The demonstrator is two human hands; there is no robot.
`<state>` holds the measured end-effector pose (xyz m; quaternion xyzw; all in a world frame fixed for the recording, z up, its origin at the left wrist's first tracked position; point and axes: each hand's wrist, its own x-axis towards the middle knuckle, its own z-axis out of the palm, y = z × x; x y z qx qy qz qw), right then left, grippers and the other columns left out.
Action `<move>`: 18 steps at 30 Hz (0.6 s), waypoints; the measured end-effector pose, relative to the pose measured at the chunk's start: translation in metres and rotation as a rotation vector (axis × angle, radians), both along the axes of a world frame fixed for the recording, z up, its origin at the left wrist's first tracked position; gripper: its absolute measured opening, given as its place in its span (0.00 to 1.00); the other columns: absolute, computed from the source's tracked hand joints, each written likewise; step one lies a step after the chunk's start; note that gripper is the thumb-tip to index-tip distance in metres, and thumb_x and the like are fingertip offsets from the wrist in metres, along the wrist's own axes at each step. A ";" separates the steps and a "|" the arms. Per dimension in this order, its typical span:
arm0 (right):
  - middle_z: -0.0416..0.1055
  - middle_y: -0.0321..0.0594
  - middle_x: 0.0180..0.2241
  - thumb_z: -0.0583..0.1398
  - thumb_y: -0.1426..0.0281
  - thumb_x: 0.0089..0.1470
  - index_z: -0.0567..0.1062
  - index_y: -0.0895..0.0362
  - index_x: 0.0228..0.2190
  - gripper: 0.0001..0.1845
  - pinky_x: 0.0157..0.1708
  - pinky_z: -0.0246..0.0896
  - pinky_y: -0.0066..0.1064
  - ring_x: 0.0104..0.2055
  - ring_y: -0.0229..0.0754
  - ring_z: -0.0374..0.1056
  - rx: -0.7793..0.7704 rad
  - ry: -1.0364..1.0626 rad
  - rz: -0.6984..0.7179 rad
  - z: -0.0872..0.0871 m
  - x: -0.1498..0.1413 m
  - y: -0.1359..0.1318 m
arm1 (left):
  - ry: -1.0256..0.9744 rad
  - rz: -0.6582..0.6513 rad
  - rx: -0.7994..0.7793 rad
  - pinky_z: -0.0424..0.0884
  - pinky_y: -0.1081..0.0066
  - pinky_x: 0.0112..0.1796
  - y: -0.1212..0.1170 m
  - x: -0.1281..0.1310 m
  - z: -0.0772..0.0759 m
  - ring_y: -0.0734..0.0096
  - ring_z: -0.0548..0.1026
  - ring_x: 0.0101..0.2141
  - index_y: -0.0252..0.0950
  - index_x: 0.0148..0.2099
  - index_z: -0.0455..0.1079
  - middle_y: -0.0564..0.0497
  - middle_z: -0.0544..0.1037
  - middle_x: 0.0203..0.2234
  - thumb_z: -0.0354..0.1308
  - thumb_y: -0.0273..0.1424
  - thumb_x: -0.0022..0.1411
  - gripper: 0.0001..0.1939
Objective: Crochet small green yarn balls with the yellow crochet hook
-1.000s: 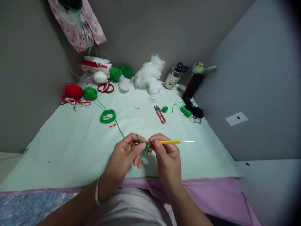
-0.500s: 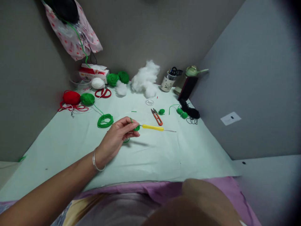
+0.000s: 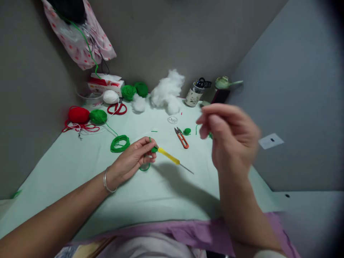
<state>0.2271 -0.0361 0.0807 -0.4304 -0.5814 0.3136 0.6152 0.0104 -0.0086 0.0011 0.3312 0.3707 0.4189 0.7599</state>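
Note:
My left hand (image 3: pixel 138 152) pinches a small green crocheted piece (image 3: pixel 154 149) between thumb and fingers. A crochet hook with a yellow handle (image 3: pixel 169 156) juts from that piece toward the lower right, its far metal end in the air. A strand of green yarn (image 3: pixel 145 167) loops beneath the fingers. Raised at the right is my right hand (image 3: pixel 232 138), slightly blurred, with its fingers curled toward the thumb and nothing visible in them. Beyond and between the hands lie orange thread snips (image 3: pixel 182 138) and a small green crocheted ball (image 3: pixel 187 132).
A green yarn coil (image 3: pixel 119 143) lies left of my hands, tied to a green ball (image 3: pixel 98 116). Red yarn (image 3: pixel 79 114), red-handled scissors (image 3: pixel 117 109), white stuffing (image 3: pixel 167 94) and a pen cup (image 3: pixel 194 95) stand farther back. Grey partitions (image 3: pixel 172 43) enclose the table.
My right hand has risen from the lower edge to the right side, covering the black yarn. The hook now tilts more steeply downward; the left hand still holds the green piece.

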 end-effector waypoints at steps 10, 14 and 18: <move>0.80 0.42 0.41 0.62 0.69 0.64 0.78 0.55 0.53 0.16 0.31 0.67 0.29 0.32 0.37 0.72 -0.313 -0.544 0.427 -0.080 -0.011 0.036 | 0.059 -0.120 0.001 0.75 0.75 0.36 0.015 0.001 -0.017 0.75 0.77 0.30 0.34 0.38 0.76 0.53 0.77 0.33 0.72 0.37 0.62 0.12; 0.74 0.34 0.27 0.60 0.69 0.65 0.82 0.56 0.40 0.10 0.27 0.59 0.27 0.27 0.35 0.64 -0.450 -0.474 0.531 -0.084 -0.011 0.039 | 0.075 -0.123 0.017 0.72 0.72 0.39 0.024 0.002 -0.022 0.73 0.75 0.32 0.34 0.36 0.76 0.52 0.76 0.32 0.72 0.38 0.60 0.13; 0.65 0.31 0.24 0.59 0.67 0.66 0.78 0.57 0.31 0.12 0.29 0.54 0.28 0.27 0.35 0.58 -0.536 -0.396 0.474 -0.088 -0.011 0.042 | 0.083 -0.101 0.015 0.70 0.71 0.41 0.030 0.003 -0.029 0.72 0.72 0.34 0.36 0.36 0.76 0.54 0.74 0.32 0.72 0.41 0.60 0.14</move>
